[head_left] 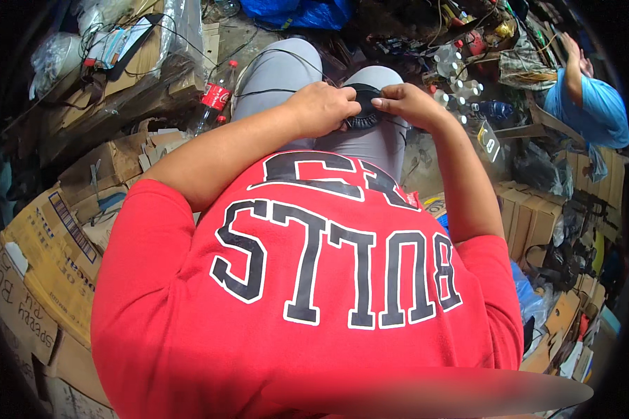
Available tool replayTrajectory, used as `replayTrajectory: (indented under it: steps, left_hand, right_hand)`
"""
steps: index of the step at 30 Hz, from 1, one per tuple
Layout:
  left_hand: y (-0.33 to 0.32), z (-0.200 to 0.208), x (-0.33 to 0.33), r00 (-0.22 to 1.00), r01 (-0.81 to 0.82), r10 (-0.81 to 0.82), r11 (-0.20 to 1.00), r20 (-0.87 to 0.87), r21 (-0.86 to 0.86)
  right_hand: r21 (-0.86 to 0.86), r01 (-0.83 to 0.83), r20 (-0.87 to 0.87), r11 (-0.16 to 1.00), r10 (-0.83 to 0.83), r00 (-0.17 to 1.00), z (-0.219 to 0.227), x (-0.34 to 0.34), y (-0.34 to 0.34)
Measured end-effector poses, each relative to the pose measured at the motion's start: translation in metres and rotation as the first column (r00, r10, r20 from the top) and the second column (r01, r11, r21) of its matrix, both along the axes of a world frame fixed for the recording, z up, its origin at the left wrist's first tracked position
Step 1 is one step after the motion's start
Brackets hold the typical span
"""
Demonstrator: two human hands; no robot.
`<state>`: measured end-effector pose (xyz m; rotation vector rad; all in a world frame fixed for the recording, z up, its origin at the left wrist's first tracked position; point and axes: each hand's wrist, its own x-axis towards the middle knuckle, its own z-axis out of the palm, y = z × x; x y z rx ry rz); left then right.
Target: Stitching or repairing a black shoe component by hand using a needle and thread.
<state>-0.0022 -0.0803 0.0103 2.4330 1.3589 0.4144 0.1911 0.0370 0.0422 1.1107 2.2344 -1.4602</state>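
Observation:
Over my lap, a round black part (363,120) with a ribbed, toothed-looking rim rests near my right thigh; its exact kind is unclear. My right hand (411,105) grips its right side, thumb on top and the other fingers mostly hidden. At its left edge my left hand (326,109) is closed, fingertips pinched together; whatever may be between them is too small to make out. A thin black cable (262,91) crosses my left leg and runs toward my left hand. Grey trousers (278,66) cover both my knees.
Left of my legs stands a red-capped plastic bottle (215,96). Several clear bottles (466,89) crowd the right side. Flattened cardboard (49,244) is stacked at left, more boxes (528,216) at right. Another person's blue sleeve (587,105) shows far right. A blue bag (297,10) lies ahead.

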Motion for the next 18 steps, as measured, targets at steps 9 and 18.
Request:
replayTrajectory:
  steps: [9,18]
  left_hand:
    - [0.018,0.040,-0.111,0.863,-0.358,0.389,0.921,0.323,-0.154]
    - [0.022,0.068,-0.109,0.870,-0.349,0.362,0.932,0.336,-0.101]
  right_hand:
    - [0.058,0.299,-0.161,0.952,-0.287,0.944,-0.006,0.010,-0.026]
    - [-0.084,0.285,-0.169,0.955,-0.295,0.940,0.009,0.017,-0.042]
